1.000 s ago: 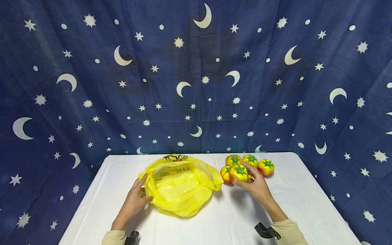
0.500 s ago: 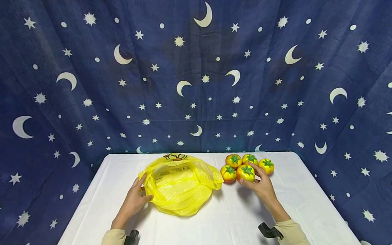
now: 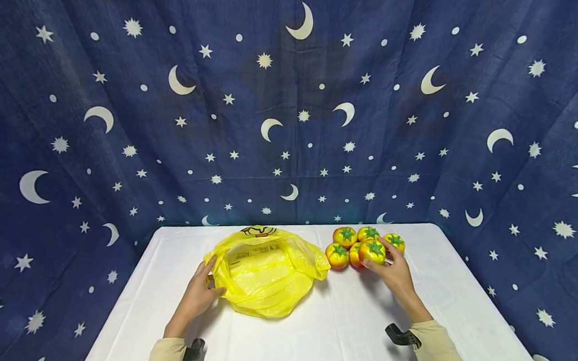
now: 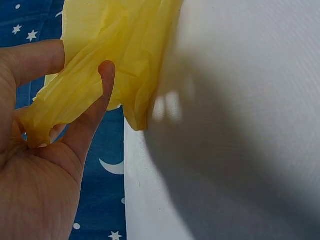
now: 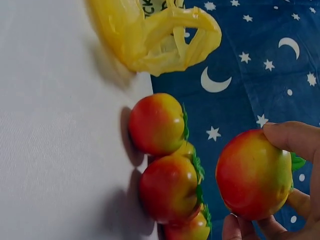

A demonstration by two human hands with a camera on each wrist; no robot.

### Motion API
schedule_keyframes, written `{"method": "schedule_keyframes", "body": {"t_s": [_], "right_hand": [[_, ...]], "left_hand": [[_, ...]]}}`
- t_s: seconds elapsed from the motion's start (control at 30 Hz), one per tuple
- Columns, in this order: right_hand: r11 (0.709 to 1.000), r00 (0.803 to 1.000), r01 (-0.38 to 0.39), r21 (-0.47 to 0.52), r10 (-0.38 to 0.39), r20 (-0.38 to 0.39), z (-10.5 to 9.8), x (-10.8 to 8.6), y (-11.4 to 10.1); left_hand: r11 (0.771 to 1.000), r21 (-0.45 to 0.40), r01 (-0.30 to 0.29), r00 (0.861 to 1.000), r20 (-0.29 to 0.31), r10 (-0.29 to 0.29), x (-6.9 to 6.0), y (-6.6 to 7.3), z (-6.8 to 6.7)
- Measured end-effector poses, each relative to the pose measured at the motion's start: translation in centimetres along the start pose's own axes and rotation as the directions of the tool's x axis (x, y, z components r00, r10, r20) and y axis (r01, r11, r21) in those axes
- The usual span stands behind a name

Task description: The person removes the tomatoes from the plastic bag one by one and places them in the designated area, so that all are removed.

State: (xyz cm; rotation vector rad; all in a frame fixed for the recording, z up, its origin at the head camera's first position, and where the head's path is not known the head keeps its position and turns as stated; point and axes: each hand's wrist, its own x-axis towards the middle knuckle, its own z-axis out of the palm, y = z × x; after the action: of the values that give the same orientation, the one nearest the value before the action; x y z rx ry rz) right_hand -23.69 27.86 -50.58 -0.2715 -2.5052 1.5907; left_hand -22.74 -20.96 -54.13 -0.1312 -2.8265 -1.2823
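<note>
At the left of the head view, my left hand holds the near-left side of a yellow plastic bag. In the left wrist view, a gathered strip of the bag passes between my thumb and fingers. The bag's mouth gapes toward me, showing its inside. My right hand grips a red-and-yellow tomato with a green leafy top, thumb on one side and fingers on the other. It is raised off the table, above several similar tomatoes grouped right of the bag.
A white-covered table lies beneath everything. Behind it and at both sides hangs a dark blue curtain printed with moons and stars. The bag's looped handle sticks out toward the tomatoes.
My right hand has moved to the right with the tomato, over the group, uncovering tomatoes on its left. My left hand and the bag have stayed about where they were.
</note>
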Motion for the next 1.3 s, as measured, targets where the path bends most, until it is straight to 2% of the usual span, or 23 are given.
{"method": "schedule_keyframes", "body": {"t_s": [0.2,0.33,0.9,1.3], "right_hand": [[0.998,0.998,-0.049,0.04,0.05,-0.024,-0.7,0.4,0.6],[0.998,0.997,-0.054,0.032,0.055,-0.056,-0.9,0.7,1.1],[0.992,0.991,-0.123,-0.028,0.121,-0.058,-1.6,1.0,3.3],[0.987,0.989,-0.142,-0.073,0.139,-0.043,-1.7,1.2,4.6]], "left_hand": [[1.0,0.006,-0.005,1.0,-0.002,0.005,0.1,0.0,0.0],[1.0,0.009,-0.009,1.0,0.001,0.009,0.1,0.0,0.0],[1.0,-0.008,0.022,0.999,0.023,-0.022,0.2,-0.1,-0.3],[1.0,0.001,0.021,0.999,0.023,-0.021,0.2,0.0,-0.3]]}}
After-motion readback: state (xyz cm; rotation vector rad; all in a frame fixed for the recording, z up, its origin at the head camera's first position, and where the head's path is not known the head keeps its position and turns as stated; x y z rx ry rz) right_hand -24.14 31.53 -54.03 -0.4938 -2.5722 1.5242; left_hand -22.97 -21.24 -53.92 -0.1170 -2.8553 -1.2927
